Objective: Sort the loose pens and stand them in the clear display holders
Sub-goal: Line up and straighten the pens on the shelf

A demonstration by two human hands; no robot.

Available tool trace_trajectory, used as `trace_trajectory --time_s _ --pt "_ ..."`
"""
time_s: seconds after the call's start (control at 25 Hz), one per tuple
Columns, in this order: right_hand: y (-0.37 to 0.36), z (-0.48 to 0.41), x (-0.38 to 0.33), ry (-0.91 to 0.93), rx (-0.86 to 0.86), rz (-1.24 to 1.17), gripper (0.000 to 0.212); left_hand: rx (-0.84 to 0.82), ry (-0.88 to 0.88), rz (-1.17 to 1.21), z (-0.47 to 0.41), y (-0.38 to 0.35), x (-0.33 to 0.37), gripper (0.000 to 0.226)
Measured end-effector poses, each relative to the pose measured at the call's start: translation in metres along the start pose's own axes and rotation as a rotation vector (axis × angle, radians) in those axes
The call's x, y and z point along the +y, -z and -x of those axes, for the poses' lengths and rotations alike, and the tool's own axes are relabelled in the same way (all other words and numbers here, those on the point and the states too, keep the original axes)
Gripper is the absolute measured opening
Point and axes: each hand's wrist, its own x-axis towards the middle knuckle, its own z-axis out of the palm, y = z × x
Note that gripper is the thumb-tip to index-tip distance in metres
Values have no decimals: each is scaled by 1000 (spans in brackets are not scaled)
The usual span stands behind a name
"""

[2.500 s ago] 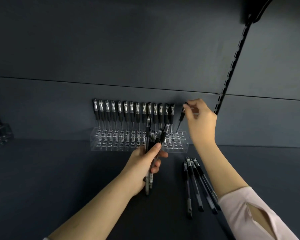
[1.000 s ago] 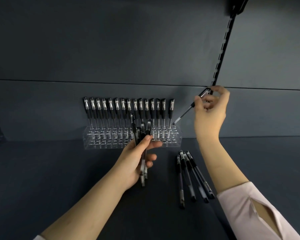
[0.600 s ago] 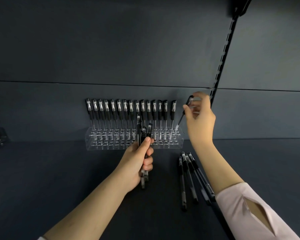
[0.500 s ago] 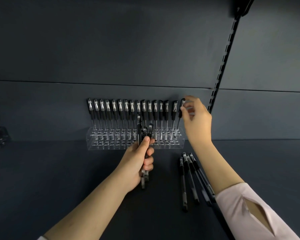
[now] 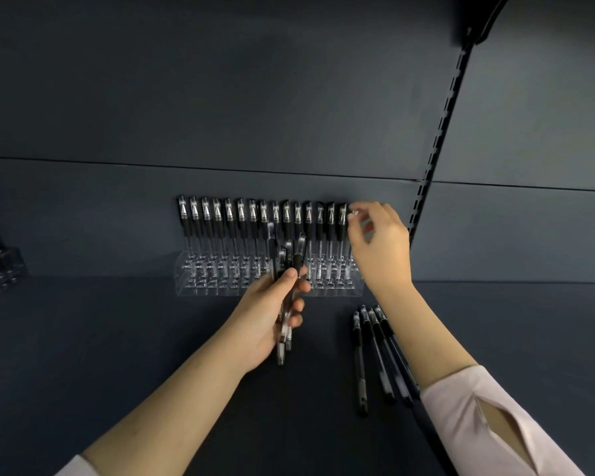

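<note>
Standing pens (image 5: 253, 221) in holder (image 5: 217, 286): about 15–16. Loose pens (image 5: 375, 355) on shelf: 4. Pens in left hand (image 5: 265, 321): 3–4, unclear.

A dark slate-blue shelf (image 5: 83, 355) runs across the lower view, meeting a matching back wall (image 5: 220, 97) split by 1 thin horizontal seam. A black slotted upright rail (image 5: 437, 146) climbs the wall at the right, ending under a black bracket (image 5: 478, 25) at the top right corner.
</note>
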Motion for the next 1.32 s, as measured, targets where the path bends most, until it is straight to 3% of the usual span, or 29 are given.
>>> trace_trajectory --time_s 0.2,0.44,0.56,0.72,0.84,1.08,1.32 --pt "-5 4 -34 -268 -420 -509 10 -16 -83 -130 13 -2 14 19" --pt "-26 5 -77 -395 -508 -826 8 15 -136 -244 35 36 42 23" --pt "-49 7 -108 -407 -421 -829 9 64 -174 -279 42 73 61 25" --pt "-83 4 -141 -537 -22 -832 9 141 -146 -268 44 130 81 24" --pt "-102 5 -158 -457 213 -655 11 202 -136 -342 39 162 86 22" --pt "-118 16 -168 -110 111 -356 14 197 -66 -199 23 182 82 20" --pt "-122 20 -161 -41 69 -349 11 318 -301 -314 16 185 66 16"
